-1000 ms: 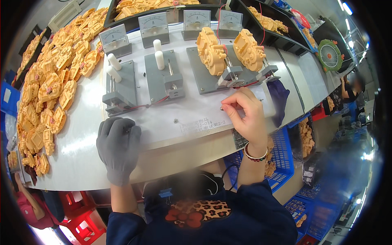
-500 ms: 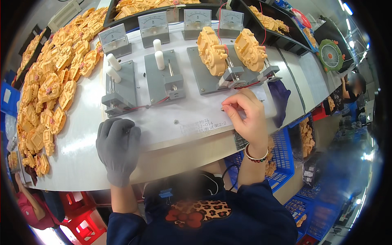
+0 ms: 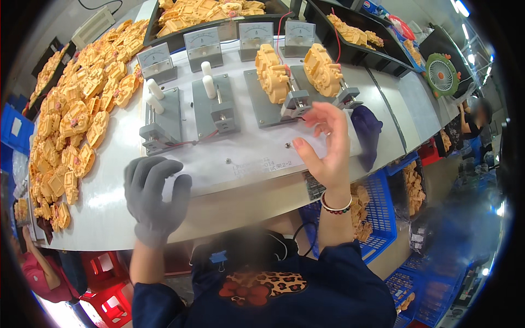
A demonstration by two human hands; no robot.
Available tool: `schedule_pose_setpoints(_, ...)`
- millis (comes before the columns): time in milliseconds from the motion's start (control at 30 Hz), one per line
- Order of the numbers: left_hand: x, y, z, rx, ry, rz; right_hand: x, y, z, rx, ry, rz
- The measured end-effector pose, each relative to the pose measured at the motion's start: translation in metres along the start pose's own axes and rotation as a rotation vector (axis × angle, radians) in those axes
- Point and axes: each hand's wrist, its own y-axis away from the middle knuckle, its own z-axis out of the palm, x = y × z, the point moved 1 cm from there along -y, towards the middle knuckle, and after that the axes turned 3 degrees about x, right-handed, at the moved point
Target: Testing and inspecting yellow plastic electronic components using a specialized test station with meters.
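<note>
Left hand [image 3: 153, 197], grey glove, open flat over bench edge, empty. Right hand [image 3: 328, 145] bare, fingers spread, holding nothing, just below grey fixture [image 3: 295, 104] w/ orange housing [image 3: 272, 74] clamped on it.

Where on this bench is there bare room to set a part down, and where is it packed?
Bare white bench lies left of the gloved left hand, between the orange parts heap and the near edge. The plate's front strip, between both hands, is bare. Another patch lies right of the dark blue glove. Crowded: the heap and the fixture row.
</note>
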Motion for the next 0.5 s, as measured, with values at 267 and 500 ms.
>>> schedule_pose_setpoints(267,0.054,-0.115,0.034,-0.274,0.095,0.354,0.006,0.000,0.010,0.002,-0.198,-0.039)
schedule_pose_setpoints(500,0.076,-0.162,0.091,-0.940,0.062,0.096,0.007,0.004,0.003,-0.014,-0.180,-0.133)
